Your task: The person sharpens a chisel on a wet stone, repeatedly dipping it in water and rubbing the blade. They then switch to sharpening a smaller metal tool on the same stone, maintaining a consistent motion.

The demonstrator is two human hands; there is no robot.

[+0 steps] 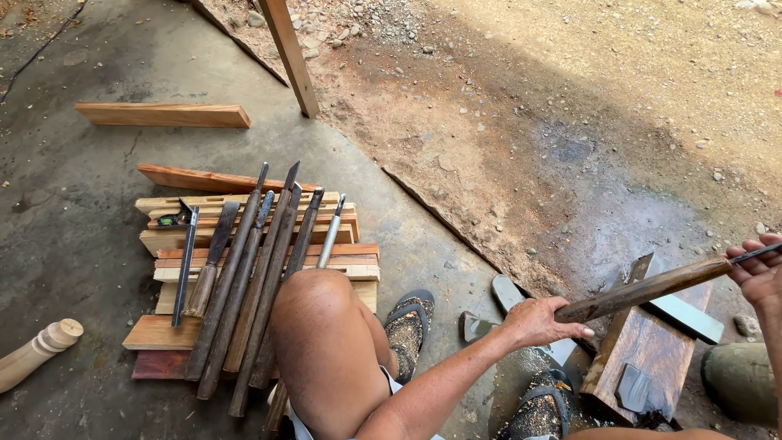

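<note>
My left hand (542,320) grips the lower end of a long wooden tool handle (652,287) that slants up to the right. My right hand (759,273) at the right edge closes around its upper end, where a thin dark metal shaft (753,253) sticks out. The handle is held over a dark wet wooden block (639,358) carrying a grey sharpening stone (688,316) and a small dark stone (634,389). My bare knee (322,326) and sandalled feet (410,322) are below.
Several long-handled chisels (248,281) and a metal square (185,261) lie on stacked wood planks (244,220) at left. A turned wooden leg (37,350) lies far left. A post (292,57), a loose board (163,114), wet dirt ground (570,163) and a flat stone (507,291) are around.
</note>
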